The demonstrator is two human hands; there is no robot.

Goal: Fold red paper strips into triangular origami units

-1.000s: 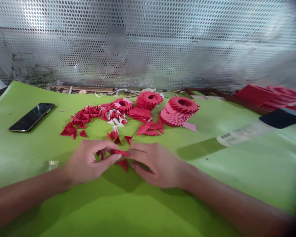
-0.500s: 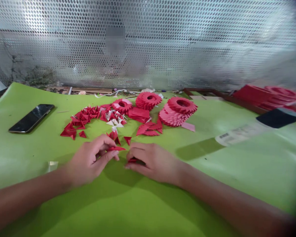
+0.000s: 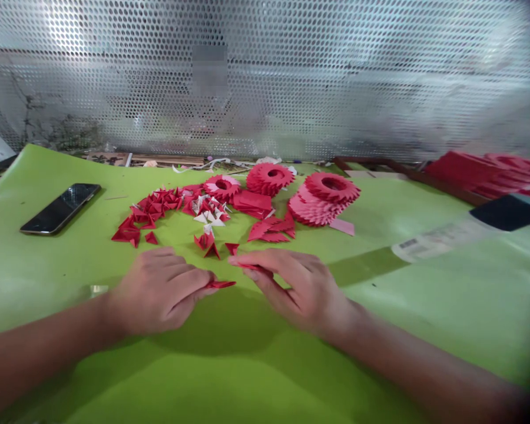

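On the green-covered surface, near stacked red paper rings and loose folded triangles, the left hand pinches a red paper triangle firmly; the right hand clamps a thin red paper strip between its fingertips.

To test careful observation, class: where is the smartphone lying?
In the head view, the smartphone lies on the green sheet near its left side, left of the red paper triangles.
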